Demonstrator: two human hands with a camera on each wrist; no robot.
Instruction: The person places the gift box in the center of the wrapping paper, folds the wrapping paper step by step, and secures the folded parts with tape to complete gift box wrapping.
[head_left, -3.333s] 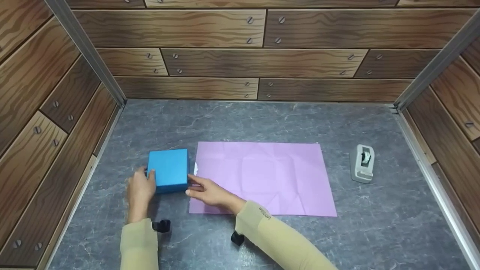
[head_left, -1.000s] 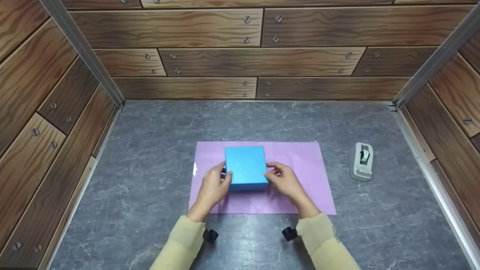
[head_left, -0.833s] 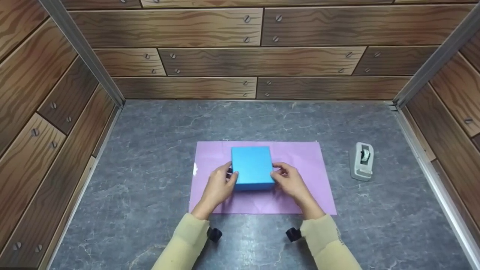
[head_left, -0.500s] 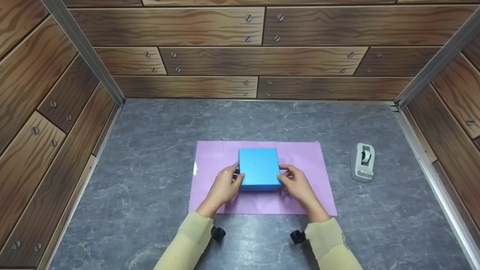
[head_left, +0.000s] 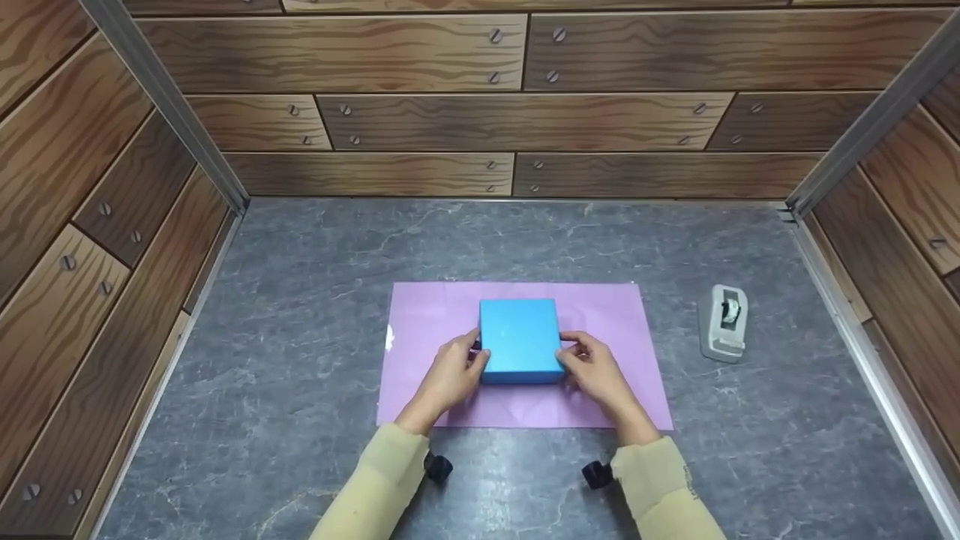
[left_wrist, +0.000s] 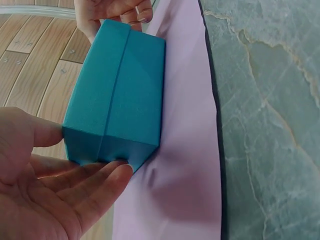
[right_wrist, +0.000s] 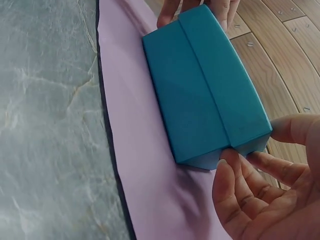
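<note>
A square blue box (head_left: pixel 520 337) with a lid sits over the middle of a creased sheet of purple paper (head_left: pixel 427 307). My left hand (head_left: pixel 450 373) grips the box's left side, its thumb at the lid's edge and its fingers spread along the side wall. On the opposite side my right hand (head_left: pixel 596 369) holds the box between thumb and fingers. In the left wrist view the lid seam runs along the box (left_wrist: pixel 117 85), whose lower edge is right at the paper (left_wrist: pixel 192 125). The right wrist view shows fingertips against the box's (right_wrist: pixel 205 90) end wall.
A grey tape dispenser (head_left: pixel 724 324) stands to the right of the paper on the grey marbled table (head_left: pixel 322 247). Wood-patterned panels (head_left: pixel 420 124) wall the back and both sides. Each wrist carries a small black camera (head_left: pixel 439 469).
Both hands have brought the blue box from left of the paper to its middle. The right hand went from the paper's left side to right of centre. Over the last half second they barely moved.
</note>
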